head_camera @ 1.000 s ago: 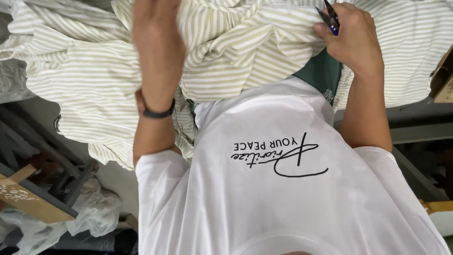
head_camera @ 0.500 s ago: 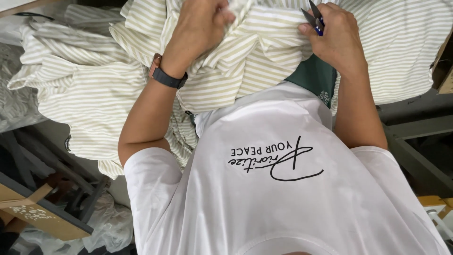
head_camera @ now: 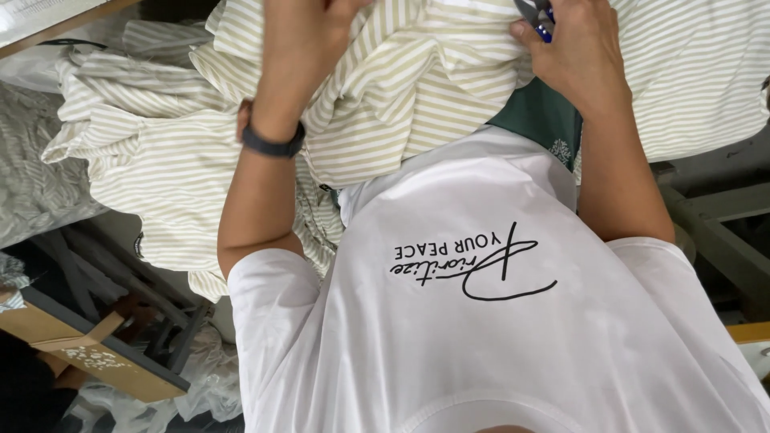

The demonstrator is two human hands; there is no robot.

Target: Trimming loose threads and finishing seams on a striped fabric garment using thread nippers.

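A heap of cream cloth with pale green stripes (head_camera: pixel 417 96) lies bunched in front of me on the work surface. My left hand (head_camera: pixel 309 40), with a dark band on its wrist, grips a fold of this striped cloth near the top edge of the view. My right hand (head_camera: pixel 573 48) rests on the cloth at the upper right and holds small snips with blue handles (head_camera: pixel 539 18), only partly visible between the fingers. My white printed shirt fills the lower half of the view.
A dark green cloth (head_camera: pixel 541 120) shows under the striped heap near my right wrist. More striped pieces (head_camera: pixel 136 144) spill to the left. A cardboard box (head_camera: pixel 88 353) and clear plastic bags sit low left; a grey metal frame (head_camera: pixel 714 232) runs at right.
My left hand has drawn in from the outstretched position to the middle of the heap and clutched a fold. My right hand with the snips stayed at the upper right, shifting slightly up.
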